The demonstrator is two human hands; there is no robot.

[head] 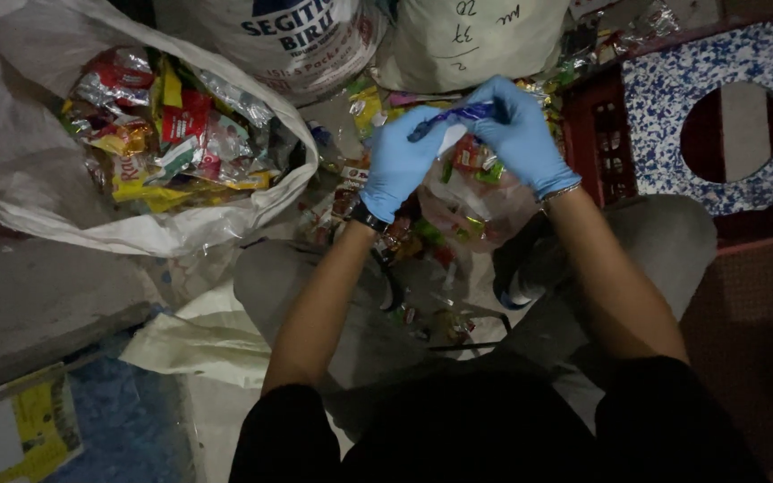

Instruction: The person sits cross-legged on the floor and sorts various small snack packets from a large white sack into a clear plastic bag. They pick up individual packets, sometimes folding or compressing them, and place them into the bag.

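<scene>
Far left: big white sack [38, 197] lying open on floor, full of mixed red, yellow and silver wrappers [167, 125]. Centre: my left hand [402, 161], blue glove, pinches near end of purple wrapper [452, 116]. My right hand [519, 130], blue glove too, pinches its other end; wrapper stretched between both hands, held above clear bag of wrappers [476, 197] between my knees. Far right: blue-speckled stool [673, 107] with round hole, beside red crate [603, 134].

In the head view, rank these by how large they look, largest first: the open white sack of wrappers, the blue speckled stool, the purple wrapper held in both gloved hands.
1. Open white sack of wrappers, far the largest.
2. Blue speckled stool, partly cut off by the frame.
3. Purple wrapper, smallest, held between the left hand and right hand.
</scene>
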